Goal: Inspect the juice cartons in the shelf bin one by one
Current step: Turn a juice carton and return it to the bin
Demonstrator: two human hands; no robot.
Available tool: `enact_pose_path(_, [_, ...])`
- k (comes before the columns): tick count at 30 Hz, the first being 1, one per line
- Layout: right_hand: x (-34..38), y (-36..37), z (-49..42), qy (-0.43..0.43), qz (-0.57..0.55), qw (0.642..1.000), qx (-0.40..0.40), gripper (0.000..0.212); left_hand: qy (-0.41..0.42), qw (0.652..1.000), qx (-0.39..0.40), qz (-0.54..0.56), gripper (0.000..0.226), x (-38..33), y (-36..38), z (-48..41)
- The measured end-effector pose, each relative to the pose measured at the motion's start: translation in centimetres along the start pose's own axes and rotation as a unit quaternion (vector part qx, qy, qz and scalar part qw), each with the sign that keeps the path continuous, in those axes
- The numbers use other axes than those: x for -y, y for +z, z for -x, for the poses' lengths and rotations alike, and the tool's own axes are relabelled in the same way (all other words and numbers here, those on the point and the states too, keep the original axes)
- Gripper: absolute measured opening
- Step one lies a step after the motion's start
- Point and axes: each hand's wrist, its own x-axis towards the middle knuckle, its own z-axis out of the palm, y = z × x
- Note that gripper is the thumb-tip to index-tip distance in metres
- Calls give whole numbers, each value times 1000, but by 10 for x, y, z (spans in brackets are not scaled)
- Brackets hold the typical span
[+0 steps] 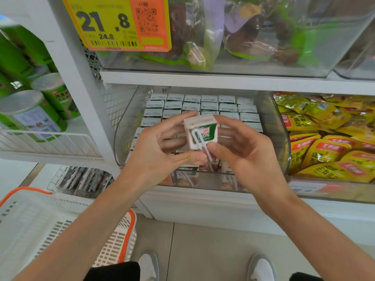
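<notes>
A small white and green juice carton with a straw stuck to its side is held up in front of the clear shelf bin. My left hand grips it from the left, fingers behind and thumb below. My right hand holds it from the right, thumb at the straw's lower end. Several more cartons stand packed in rows inside the bin, tops showing. The rows directly behind my hands are hidden.
A bin of yellow snack packets sits to the right. Green cans fill the wire shelf at left. A white basket with an orange rim stands at lower left. Above is a bin of bagged goods with a yellow price tag.
</notes>
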Motion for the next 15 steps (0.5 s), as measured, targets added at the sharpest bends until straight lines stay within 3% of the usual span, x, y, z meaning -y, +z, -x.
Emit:
enact_pose_path(2, [4,-1,0,70,-41,997,-5,51,-19,1000,10,16,90,-2,-1,1])
enact_pose_path(7, [10,-3,-2,204,-142,968,46,39,-52,996,72,4,42,-4,-1,4])
enact_pose_path(11, [15,-4,-7,279,-208,937,37,28,-58,994,92,1,42,-1,0,4])
enact_pose_path(15, [14,-3,-8,310,-183,932,39,25,-66,995,67,15,43,0,3,2])
